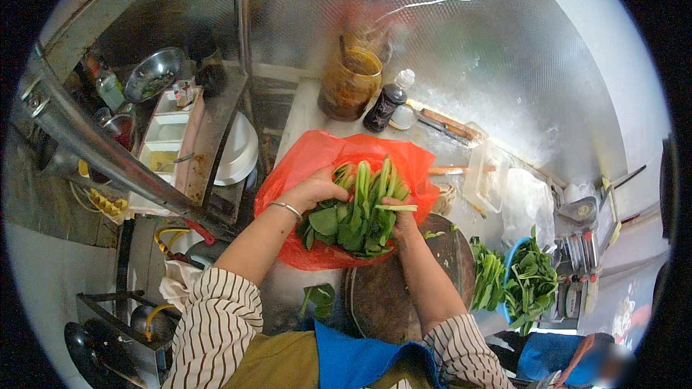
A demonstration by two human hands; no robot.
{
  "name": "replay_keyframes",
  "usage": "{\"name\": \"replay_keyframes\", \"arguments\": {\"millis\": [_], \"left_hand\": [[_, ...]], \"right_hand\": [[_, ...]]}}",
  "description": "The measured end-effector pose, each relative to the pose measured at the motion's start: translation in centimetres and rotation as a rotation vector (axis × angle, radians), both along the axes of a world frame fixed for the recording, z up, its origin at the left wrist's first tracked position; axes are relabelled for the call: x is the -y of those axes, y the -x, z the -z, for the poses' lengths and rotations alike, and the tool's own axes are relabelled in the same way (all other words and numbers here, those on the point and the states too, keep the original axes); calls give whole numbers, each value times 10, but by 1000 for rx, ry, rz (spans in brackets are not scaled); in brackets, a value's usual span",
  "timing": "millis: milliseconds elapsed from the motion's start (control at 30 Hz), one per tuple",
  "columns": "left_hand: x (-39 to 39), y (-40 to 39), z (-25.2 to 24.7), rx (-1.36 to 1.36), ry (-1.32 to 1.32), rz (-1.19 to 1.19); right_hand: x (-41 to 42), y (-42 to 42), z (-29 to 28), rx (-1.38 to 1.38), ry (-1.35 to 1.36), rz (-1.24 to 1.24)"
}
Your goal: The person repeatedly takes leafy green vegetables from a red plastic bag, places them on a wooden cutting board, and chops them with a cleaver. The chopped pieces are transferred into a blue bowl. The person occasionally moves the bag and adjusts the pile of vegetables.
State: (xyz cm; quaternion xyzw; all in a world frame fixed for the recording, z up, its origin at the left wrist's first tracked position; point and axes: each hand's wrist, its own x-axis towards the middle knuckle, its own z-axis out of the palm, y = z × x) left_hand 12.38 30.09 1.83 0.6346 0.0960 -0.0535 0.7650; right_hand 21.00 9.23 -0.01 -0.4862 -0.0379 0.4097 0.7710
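A bunch of leafy greens (354, 221), its cut stems pointing away from me, lies over an open red plastic bag (294, 162). My left hand (316, 190) grips the left side of the bunch, thumb on top and fingers hidden. On the other side, my right hand (403, 220) holds the greens too, with one pale loose stem (397, 208) lying across it. Below the bag and my right forearm is a thick round chopping board (378, 302). A single loose leaf (321, 300) rests on the counter left of the board.
More greens fill a blue basin (510, 265) at right. Behind the bag stand an amber jar (351, 86), a dark bottle (385, 108) and a clear plastic container (481, 178). A metal post (108, 135) and a sectioned seasoning tray (167, 129) are at left. A person (562, 359) is at lower right.
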Motion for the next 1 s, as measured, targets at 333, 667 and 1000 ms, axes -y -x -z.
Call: {"name": "replay_keyframes", "arguments": {"millis": [333,667,1000], "left_hand": [[-3,8,-29,162,-1149,-213],[-12,0,-24,225,-1004,-86],[-27,-11,-8,-8,-737,41]], "right_hand": [[1,-14,-20,-184,-160,-93],[-28,16,-34,-119,-610,-167],[4,14,11,-329,-459,-211]]}}
